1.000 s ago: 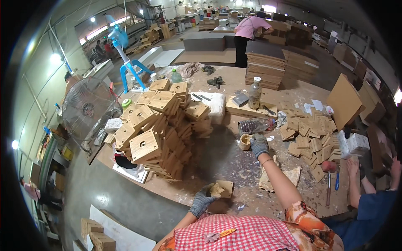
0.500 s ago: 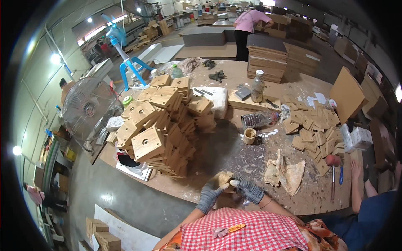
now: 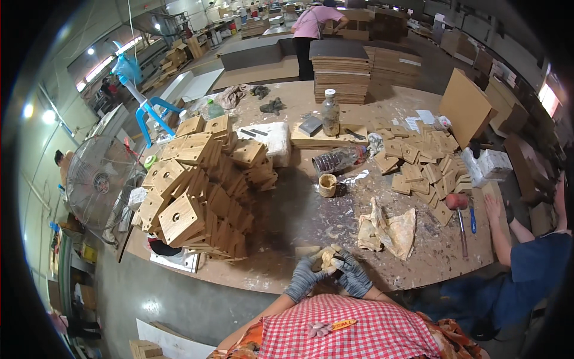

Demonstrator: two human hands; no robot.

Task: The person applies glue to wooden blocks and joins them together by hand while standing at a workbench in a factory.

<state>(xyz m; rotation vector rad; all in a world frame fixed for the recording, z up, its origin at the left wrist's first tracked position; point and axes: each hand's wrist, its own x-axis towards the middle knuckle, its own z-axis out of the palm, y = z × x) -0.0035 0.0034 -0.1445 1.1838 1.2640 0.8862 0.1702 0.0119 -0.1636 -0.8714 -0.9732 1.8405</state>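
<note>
Grey knit gloves are worn on both hands, which are brought together at the near edge of the workbench (image 3: 299, 209). A small pale wooden piece (image 3: 327, 258) is gripped between them: the left hand (image 3: 306, 276) is closed around its left side and the right hand (image 3: 353, 274) is curled over its right side, fingers bent onto it. Just beyond, a crumpled stained rag (image 3: 387, 228) is spread on the dusty board, and a small wooden cup (image 3: 327, 185) is stood farther back. To the left, a tall heap of square wooden blocks with holes (image 3: 197, 185) is piled. At the right edge, another person's hand (image 3: 494, 206) is rested on the bench beside a red-headed mallet (image 3: 458, 203).
</note>
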